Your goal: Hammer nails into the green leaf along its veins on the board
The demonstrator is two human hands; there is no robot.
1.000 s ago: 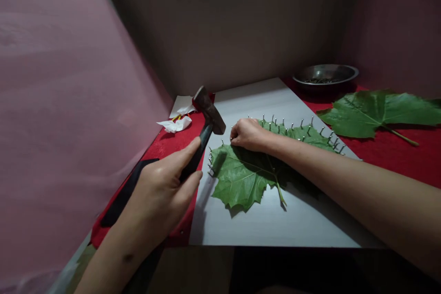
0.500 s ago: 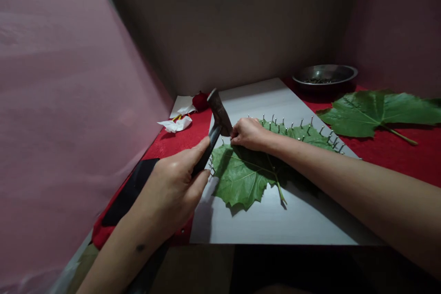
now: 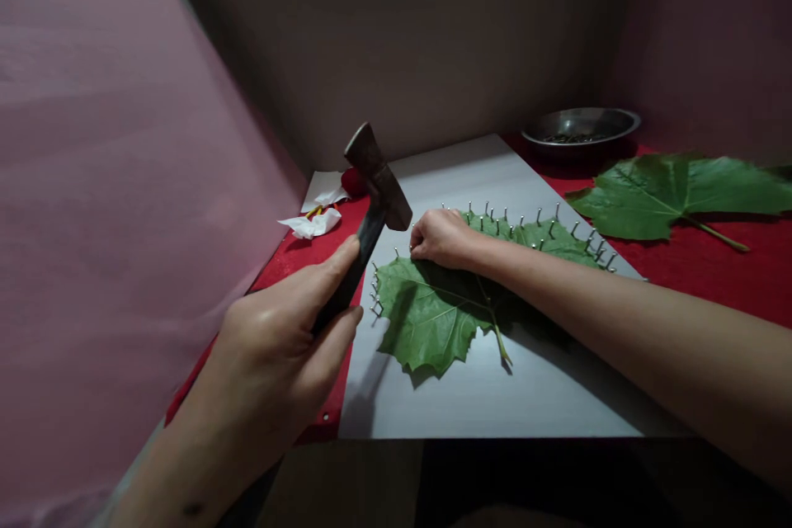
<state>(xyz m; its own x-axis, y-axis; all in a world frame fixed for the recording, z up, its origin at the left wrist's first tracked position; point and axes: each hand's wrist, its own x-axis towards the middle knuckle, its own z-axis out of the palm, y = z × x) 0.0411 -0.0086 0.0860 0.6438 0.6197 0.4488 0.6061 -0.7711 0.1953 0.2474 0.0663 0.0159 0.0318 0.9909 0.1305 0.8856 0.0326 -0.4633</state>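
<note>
My left hand (image 3: pixel 278 330) is wrapped round the dark handle of a hammer (image 3: pixel 380 181), its metal head raised above the board and left of my other hand. My right hand (image 3: pixel 442 238) is closed in a pinch at the upper edge of a large green leaf (image 3: pixel 426 313). A nail (image 3: pixel 412 248) shows slightly at its fingertips; the rest is hidden by the fingers. The leaf lies flat on a white board (image 3: pixel 483 408), with several upright nails (image 3: pixel 538 214) standing along its outline. My right forearm covers part of the leaf.
At the back right stands a metal bowl (image 3: pixel 578 132) with nails in it. A second green leaf (image 3: pixel 674 194) lies on the red cloth (image 3: pixel 699 280). Crumpled white tissue (image 3: pixel 313 223) and a red object (image 3: pixel 352 182) are left of the board. Pink sheeting (image 3: pixel 124 223) hangs at the left.
The hammer head has lifted up and away from my right hand's fingertips, and my left hand has drawn back to the left. My right hand keeps its pinch at the leaf's edge.
</note>
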